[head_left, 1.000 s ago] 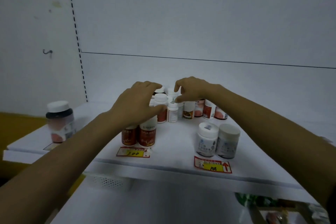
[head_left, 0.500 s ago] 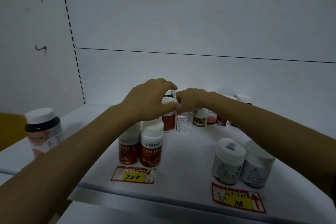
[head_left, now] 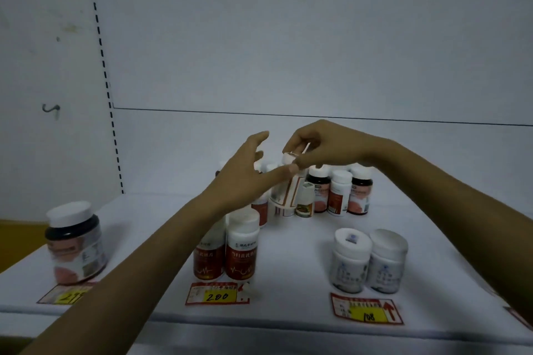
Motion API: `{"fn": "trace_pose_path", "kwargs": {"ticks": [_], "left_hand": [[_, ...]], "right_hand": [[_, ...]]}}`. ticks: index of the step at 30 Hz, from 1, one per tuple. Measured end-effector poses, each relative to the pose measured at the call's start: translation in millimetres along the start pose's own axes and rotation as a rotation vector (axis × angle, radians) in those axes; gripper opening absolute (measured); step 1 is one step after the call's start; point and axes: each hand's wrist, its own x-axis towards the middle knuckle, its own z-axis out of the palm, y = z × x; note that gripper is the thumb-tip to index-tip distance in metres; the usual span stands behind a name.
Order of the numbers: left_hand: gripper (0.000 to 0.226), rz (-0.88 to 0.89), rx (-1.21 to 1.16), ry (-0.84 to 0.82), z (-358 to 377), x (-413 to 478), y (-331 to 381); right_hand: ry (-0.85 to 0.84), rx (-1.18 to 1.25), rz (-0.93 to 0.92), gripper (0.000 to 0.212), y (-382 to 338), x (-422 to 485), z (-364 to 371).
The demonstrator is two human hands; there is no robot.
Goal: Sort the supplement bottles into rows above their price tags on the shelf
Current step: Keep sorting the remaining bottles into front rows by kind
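Both hands are sitting higher over the bottles than half a second ago. The left hand [head_left: 242, 179], curled then, is now spreading its fingers wide and straight, one fingertip touching the neck of a small white plastic bottle with red-orange bands on its label [head_left: 284, 196]. The right hand [head_left: 326, 147] is pinching that bottle's white screw cap [head_left: 288, 157] from above. The small bottle is hanging at the front left of the back cluster on the white shelf [head_left: 288, 271]; whether its base is touching the shelf cannot be told. Just to its right a short picture-labelled bottle [head_left: 305, 204] is standing, then a dark white-capped bottle [head_left: 320, 193] and a white orange-labelled bottle [head_left: 340, 196]. The left hand is hiding bottles behind it, and its forearm is crossing one of the two red-labelled bottles [head_left: 242, 251] above the "200" price tag [head_left: 217, 294]. Two pale white tubs [head_left: 350, 261] are standing above the "108" price tag [head_left: 366, 310], and a large dark jar with a white lid [head_left: 75, 245] is sitting far left. The small bottle's long axis is running near upright, cap leaning right, its print blurring.
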Motion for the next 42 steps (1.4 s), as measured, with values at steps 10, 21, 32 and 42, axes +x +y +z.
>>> {"fn": "trace_pose_path", "kwargs": {"ticks": [10, 21, 32, 42], "left_hand": [[0.04, -0.101, -0.707, -0.165, 5.4, -93.9, 31.6], [0.041, -0.011, -0.605, 0.403, 42.8, -189.7, 25.5], [0.053, 0.149, 0.067, 0.785, 49.1, -212.8, 10.0], [0.058, 0.07, -0.451, 0.417, 71.4, -207.5, 25.8]], "right_hand": [[0.159, 0.458, -0.11, 0.027, -64.8, -94.7, -2.1], [0.546, 1.0, 0.165, 0.032, -93.6, -176.2, 144.7], [0.563, 1.028, 0.176, 0.05, -134.4, -179.0, 182.9], [0.675, 0.995, 0.197, 0.039, -101.6, -188.4, 162.1]]}}
